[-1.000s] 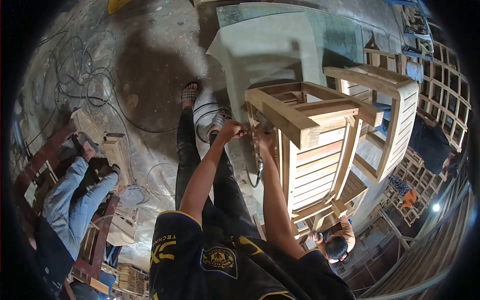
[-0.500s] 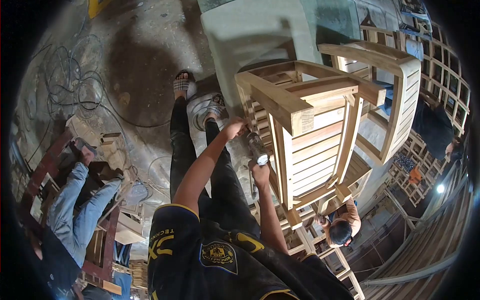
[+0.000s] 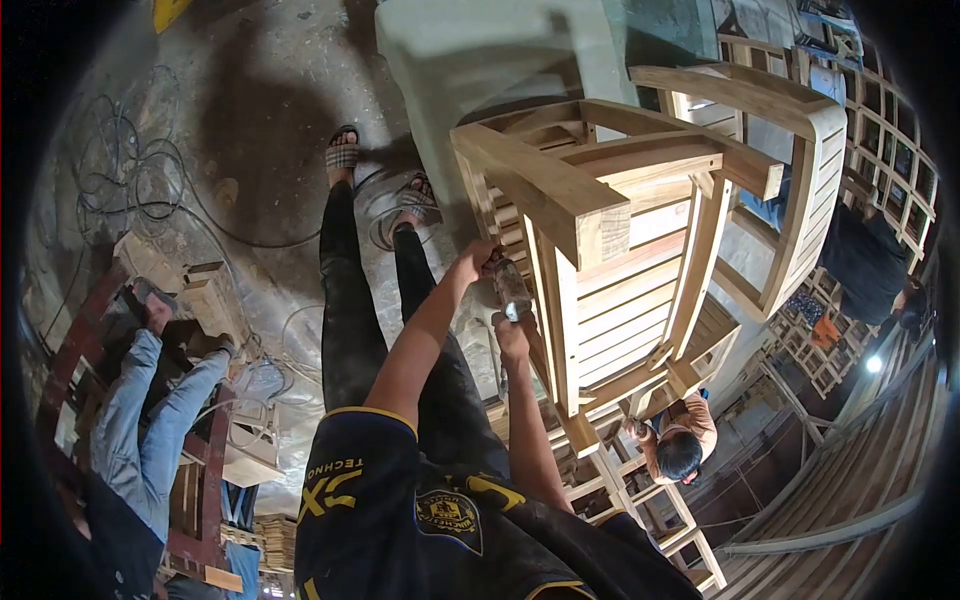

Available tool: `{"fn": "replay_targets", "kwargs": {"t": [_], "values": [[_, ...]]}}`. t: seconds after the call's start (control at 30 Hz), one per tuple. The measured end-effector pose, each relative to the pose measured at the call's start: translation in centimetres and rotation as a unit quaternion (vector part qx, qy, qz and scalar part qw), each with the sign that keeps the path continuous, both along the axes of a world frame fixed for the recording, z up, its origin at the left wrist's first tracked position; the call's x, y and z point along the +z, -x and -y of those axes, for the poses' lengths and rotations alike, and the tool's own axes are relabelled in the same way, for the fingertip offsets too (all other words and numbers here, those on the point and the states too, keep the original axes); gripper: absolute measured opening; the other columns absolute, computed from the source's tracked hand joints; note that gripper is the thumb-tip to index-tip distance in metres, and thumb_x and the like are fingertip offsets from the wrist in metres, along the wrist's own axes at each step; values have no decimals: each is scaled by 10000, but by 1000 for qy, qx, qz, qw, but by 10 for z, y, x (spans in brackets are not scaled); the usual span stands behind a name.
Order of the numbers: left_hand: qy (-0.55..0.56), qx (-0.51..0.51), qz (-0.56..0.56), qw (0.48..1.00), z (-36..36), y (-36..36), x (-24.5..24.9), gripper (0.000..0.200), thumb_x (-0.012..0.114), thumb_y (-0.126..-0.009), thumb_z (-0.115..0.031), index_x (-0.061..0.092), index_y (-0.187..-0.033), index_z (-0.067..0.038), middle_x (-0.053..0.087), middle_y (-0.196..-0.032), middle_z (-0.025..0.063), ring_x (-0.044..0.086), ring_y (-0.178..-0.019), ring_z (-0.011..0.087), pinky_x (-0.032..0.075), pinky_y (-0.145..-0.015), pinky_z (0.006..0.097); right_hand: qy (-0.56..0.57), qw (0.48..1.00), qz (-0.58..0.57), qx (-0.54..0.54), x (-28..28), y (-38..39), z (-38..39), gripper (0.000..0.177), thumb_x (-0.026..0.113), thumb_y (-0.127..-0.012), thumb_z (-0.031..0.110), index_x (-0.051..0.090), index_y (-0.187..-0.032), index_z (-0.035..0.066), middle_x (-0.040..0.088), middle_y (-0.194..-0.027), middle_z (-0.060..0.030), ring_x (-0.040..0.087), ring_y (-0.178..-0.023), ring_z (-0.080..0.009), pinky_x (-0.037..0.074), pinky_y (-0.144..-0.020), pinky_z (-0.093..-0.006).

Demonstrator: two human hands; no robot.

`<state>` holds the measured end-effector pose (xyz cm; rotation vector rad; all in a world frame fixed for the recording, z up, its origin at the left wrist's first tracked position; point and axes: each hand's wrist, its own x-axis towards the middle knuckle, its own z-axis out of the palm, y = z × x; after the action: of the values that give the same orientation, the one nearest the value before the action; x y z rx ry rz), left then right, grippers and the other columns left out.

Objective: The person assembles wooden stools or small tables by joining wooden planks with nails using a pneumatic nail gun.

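Note:
A metallic power tool (image 3: 511,288) is held beside the slatted wooden chair frame (image 3: 620,270), near its left side. My right hand (image 3: 512,338) is closed round the tool's lower end, by a hanging hose. At the tool's upper end is my left hand (image 3: 474,261), its fingers closed at the edge of the chair frame; what they pinch is too small to make out. The chair frame lies tilted, with its thick legs and pale slats facing me.
A pale green surface (image 3: 440,70) lies beyond the chair frame. Another slatted wooden piece (image 3: 805,220) stands at the right. Co-workers are at the left (image 3: 130,480), lower right (image 3: 680,455) and far right (image 3: 865,265). Coiled cables (image 3: 135,190) lie on the floor.
The view has shifted slightly, and my feet and legs appear further left. Both hands remain at the tool and chair frame, with my right hand slightly lower on the tool.

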<state>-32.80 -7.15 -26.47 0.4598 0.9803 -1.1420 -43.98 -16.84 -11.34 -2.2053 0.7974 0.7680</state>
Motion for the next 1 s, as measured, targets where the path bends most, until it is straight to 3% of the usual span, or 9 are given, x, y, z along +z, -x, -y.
{"fn": "replay_targets", "kwargs": {"t": [0.2,0.23,0.27,0.33,0.43,0.53,0.6,0.67,1.0], "values": [[21,-46,35,998,-8,0,-4,288,505,-939,-263,621,-764,-65,429,-533,8,349,-425,117,285,-375,313,-165,971,10,-172,-41,14,29,385,627,-856,244,585,-1165,18,618,-1040,-94,562,-887,-213,470,-768,-341],[-63,-44,211,974,-3,18,-21,286,501,-934,-244,621,-761,-51,464,-546,41,407,-445,151,324,-398,342,-189,960,-4,-204,-54,21,40,372,625,-867,250,587,-1162,26,625,-993,-87,564,-839,-196,480,-714,-331],[-144,-40,379,913,11,50,-56,283,496,-929,-225,621,-757,-38,498,-559,74,465,-465,185,362,-421,370,-197,959,-7,-201,-40,5,34,345,621,-868,242,598,-1141,32,629,-943,-79,567,-794,-188,478,-669,-323],[-345,-282,760,474,-3,70,-90,274,454,-904,-143,616,-756,21,618,-682,205,625,-620,346,469,-566,454,-99,987,28,-122,-11,-31,13,246,672,-831,281,636,-976,85,579,-723,-13,511,-587,-125,412,-502,-283],[-329,-362,619,614,-52,44,-15,257,444,-884,-97,617,-743,30,651,-766,225,631,-685,393,477,-608,479,-5,991,-51,-122,-33,-27,24,267,700,-788,394,626,-796,138,502,-567,33,422,-426,-95,324,-387,-274],[-203,-263,380,863,-76,39,0,321,485,-940,-183,669,-777,23,656,-686,137,625,-600,254,473,-573,399,89,993,16,-79,-72,-8,26,295,702,-774,417,603,-727,143,464,-514,51,388,-374,-87,299,-355,-271],[-88,-159,247,952,-88,34,8,359,503,-956,-232,679,-784,30,654,-668,106,609,-583,198,464,-548,352,94,993,56,-50,-59,-16,7,245,675,-788,353,600,-772,120,496,-577,29,427,-445,-100,330,-406,-283],[22,-35,166,985,-97,40,-2,397,530,-963,-280,682,-787,41,649,-663,86,589,-570,149,453,-522,303,-15,997,27,-65,-42,-25,2,177,626,-820,232,614,-894,71,580,-752,-24,527,-640,-143,411,-551,-316],[-55,-229,259,937,-57,29,23,297,583,-938,-274,652,-814,-13,602,-626,45,497,-422,106,322,-362,248,-129,974,61,-177,67,34,-31,213,616,-686,36,673,-886,-10,674,-789,-70,633,-730,-159,496,-658,-309]]}}
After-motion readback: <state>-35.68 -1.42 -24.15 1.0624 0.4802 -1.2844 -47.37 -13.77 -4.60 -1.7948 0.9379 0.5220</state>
